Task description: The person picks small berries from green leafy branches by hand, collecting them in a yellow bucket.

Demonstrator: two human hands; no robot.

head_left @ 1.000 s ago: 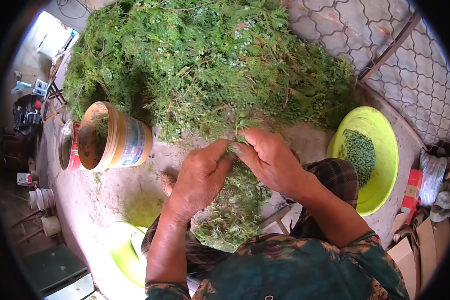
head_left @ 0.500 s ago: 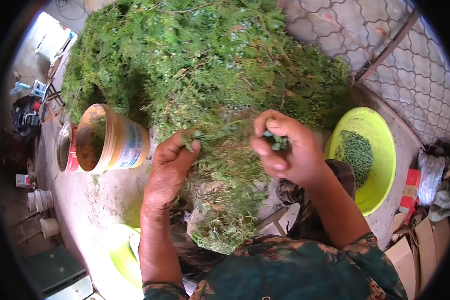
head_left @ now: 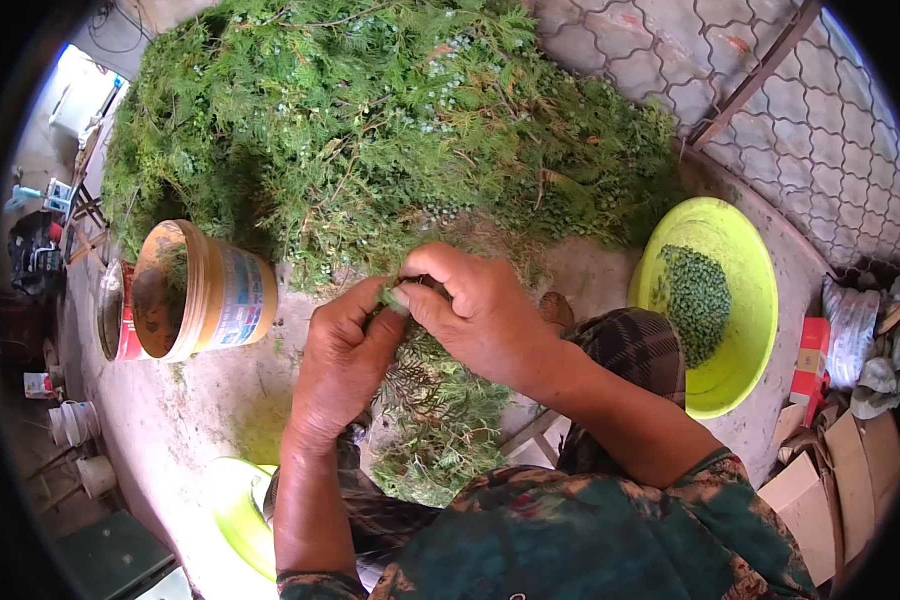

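My left hand [head_left: 340,355] is closed on a small evergreen sprig [head_left: 388,292], pinched between thumb and fingertips. My right hand [head_left: 485,315] meets it there, thumb and forefinger pressed at the same sprig; the earlier frame shows small green cones in its curled fingers, and its palm is hidden now. Below both hands lie loose evergreen cuttings [head_left: 440,420] between my legs. Ahead spreads a large heap of evergreen branches [head_left: 370,130] dotted with pale bluish cones. To the right, a yellow-green basin [head_left: 758,300] holds many green cones [head_left: 698,305].
On the left, a tan bucket [head_left: 245,300] lies tipped beside a red-and-white bucket [head_left: 115,310]. Another yellow-green basin [head_left: 232,510] is at lower left. Cardboard [head_left: 805,510] and a red box [head_left: 810,360] stand at right, near a metal rail [head_left: 755,75].
My right hand has moved left and now meets my left hand at the sprig. The fingers that showed green cones have turned so the cones are out of sight. The view has shifted slightly.
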